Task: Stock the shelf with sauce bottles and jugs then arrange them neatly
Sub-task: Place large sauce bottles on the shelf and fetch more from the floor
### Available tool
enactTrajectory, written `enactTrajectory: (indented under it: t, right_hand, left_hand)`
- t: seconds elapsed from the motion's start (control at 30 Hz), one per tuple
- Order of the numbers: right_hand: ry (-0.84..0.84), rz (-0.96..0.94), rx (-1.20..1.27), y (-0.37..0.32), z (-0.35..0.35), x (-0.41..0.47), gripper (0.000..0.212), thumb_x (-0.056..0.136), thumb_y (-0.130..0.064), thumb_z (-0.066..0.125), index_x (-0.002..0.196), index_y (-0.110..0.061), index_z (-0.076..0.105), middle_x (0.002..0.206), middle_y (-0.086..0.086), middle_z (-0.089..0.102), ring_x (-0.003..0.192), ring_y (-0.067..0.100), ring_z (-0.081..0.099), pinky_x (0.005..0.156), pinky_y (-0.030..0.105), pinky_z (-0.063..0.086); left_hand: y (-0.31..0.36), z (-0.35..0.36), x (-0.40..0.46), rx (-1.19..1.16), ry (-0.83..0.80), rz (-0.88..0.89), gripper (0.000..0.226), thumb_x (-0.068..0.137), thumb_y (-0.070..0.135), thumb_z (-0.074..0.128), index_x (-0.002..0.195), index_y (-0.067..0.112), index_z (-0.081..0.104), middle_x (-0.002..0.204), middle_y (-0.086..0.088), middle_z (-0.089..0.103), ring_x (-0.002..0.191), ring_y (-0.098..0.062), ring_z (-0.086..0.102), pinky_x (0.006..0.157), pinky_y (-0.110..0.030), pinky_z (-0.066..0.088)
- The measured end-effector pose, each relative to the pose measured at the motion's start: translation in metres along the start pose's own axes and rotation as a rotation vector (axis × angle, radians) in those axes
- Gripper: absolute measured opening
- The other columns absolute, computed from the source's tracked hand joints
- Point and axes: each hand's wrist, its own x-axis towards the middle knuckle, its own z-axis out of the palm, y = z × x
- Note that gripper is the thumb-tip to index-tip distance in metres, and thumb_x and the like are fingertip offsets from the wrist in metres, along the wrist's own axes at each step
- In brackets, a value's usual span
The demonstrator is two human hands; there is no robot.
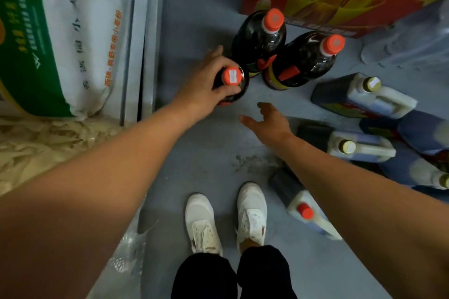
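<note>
Gripping the shoulder of a dark sauce bottle (232,85) just below its orange cap, the left hand (206,80) has its fingers (227,91) curled round the neck, the bottle standing on the grey floor (201,148) beside the shelf edge (136,56). The right hand (269,121) hovers nearby, fingers apart and holding nothing. Two more bottles (260,36) stand close behind; a careless lift could likely knock them over, and a one-handed grip on a smooth, heavy bottle may slip. Jugs (359,97) crowd the right side, easy to kick.
</note>
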Motion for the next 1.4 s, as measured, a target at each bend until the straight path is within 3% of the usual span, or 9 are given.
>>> enactTrajectory:
  t: [0.13, 0.3, 0.4, 0.53, 0.67, 0.83, 1.03, 1.3, 1.4]
  right_hand:
    - [-0.025, 0.053, 0.048, 0.016, 0.011, 0.002, 0.08, 0.087, -0.055, 0.07, 0.152, -0.022, 0.036, 0.152, 0.008, 0.047, 0.138, 0.028, 0.047, 0.108, 0.041, 0.045]
    - [-0.066, 0.02, 0.073, 0.025, 0.021, 0.01, 0.083, 0.087, -0.052, 0.072, 0.155, -0.025, 0.032, 0.155, 0.006, 0.042, 0.141, 0.026, 0.043, 0.108, 0.039, 0.044]
    - [-0.092, -0.025, 0.109, 0.027, 0.027, 0.017, 0.093, 0.085, -0.046, 0.077, 0.158, -0.028, 0.022, 0.16, 0.005, 0.035, 0.145, 0.026, 0.037, 0.11, 0.039, 0.041]
    - [-0.112, -0.07, 0.14, 0.023, 0.034, 0.029, 0.103, 0.084, -0.042, 0.08, 0.16, -0.032, 0.012, 0.162, 0.003, 0.03, 0.147, 0.026, 0.033, 0.115, 0.043, 0.038]
    - [-0.098, -0.141, 0.18, 0.018, 0.042, 0.042, 0.102, 0.08, -0.042, 0.082, 0.159, -0.033, 0.018, 0.159, -0.002, 0.037, 0.145, 0.024, 0.037, 0.114, 0.039, 0.038]
    - [-0.066, -0.154, 0.245, 0.018, 0.047, 0.049, 0.097, 0.082, -0.033, 0.082, 0.158, -0.033, 0.022, 0.154, -0.001, 0.044, 0.14, 0.022, 0.042, 0.106, 0.031, 0.039]
    - [-0.023, -0.183, 0.31, 0.02, 0.052, 0.034, 0.093, 0.083, -0.026, 0.083, 0.156, -0.033, 0.026, 0.148, -0.003, 0.049, 0.136, 0.018, 0.046, 0.109, 0.034, 0.042]
    - [0.031, -0.273, 0.207, 0.014, 0.04, 0.019, 0.062, 0.076, -0.026, 0.087, 0.127, -0.025, 0.051, 0.131, 0.0, 0.058, 0.12, 0.022, 0.053, 0.103, 0.045, 0.046]
    - [-0.023, -0.281, 0.141, 0.011, 0.035, 0.011, 0.066, 0.073, -0.028, 0.088, 0.128, -0.024, 0.052, 0.131, 0.002, 0.057, 0.118, 0.02, 0.053, 0.1, 0.041, 0.047]
  left_hand:
    - [0.004, 0.019, -0.01, 0.036, 0.183, 0.017, 0.043, 0.079, 0.037, 0.078, 0.115, 0.023, 0.06, 0.136, -0.005, 0.053, 0.129, -0.023, 0.047, 0.101, -0.032, 0.039]
    - [-0.01, 0.028, -0.027, 0.114, 0.318, -0.093, 0.063, 0.062, 0.06, 0.081, 0.111, 0.03, 0.054, 0.111, 0.002, 0.048, 0.102, -0.02, 0.055, 0.078, -0.039, 0.05]
    - [-0.02, 0.027, -0.026, 0.059, 0.333, -0.081, 0.066, 0.068, 0.054, 0.082, 0.123, 0.028, 0.056, 0.118, -0.001, 0.051, 0.109, -0.02, 0.055, 0.083, -0.031, 0.046]
    - [-0.034, 0.026, -0.015, -0.043, 0.134, -0.026, 0.079, 0.079, 0.046, 0.078, 0.148, 0.037, 0.04, 0.149, -0.004, 0.042, 0.139, -0.019, 0.038, 0.112, -0.029, 0.033]
    - [-0.034, 0.026, -0.007, -0.101, 0.056, -0.049, 0.085, 0.079, 0.042, 0.079, 0.149, 0.048, 0.031, 0.164, 0.001, 0.021, 0.149, -0.011, 0.018, 0.109, -0.019, 0.02]
    - [-0.035, 0.026, -0.006, -0.103, 0.083, 0.046, 0.074, 0.079, 0.039, 0.08, 0.144, 0.035, 0.046, 0.15, 0.002, 0.042, 0.138, -0.011, 0.039, 0.107, -0.009, 0.031]
    - [-0.028, 0.031, -0.011, -0.01, 0.145, 0.016, 0.075, 0.075, 0.061, 0.066, 0.143, 0.036, 0.047, 0.138, 0.008, 0.052, 0.127, -0.015, 0.051, 0.104, -0.037, 0.046]
    - [-0.021, 0.024, -0.03, -0.146, 0.229, -0.084, 0.058, 0.082, 0.036, 0.077, 0.136, 0.028, 0.057, 0.131, 0.007, 0.062, 0.122, -0.011, 0.056, 0.104, -0.026, 0.044]
    - [-0.026, 0.019, -0.039, -0.193, 0.239, -0.183, 0.065, 0.075, 0.055, 0.074, 0.132, 0.029, 0.06, 0.126, 0.006, 0.067, 0.12, -0.013, 0.059, 0.105, -0.033, 0.046]
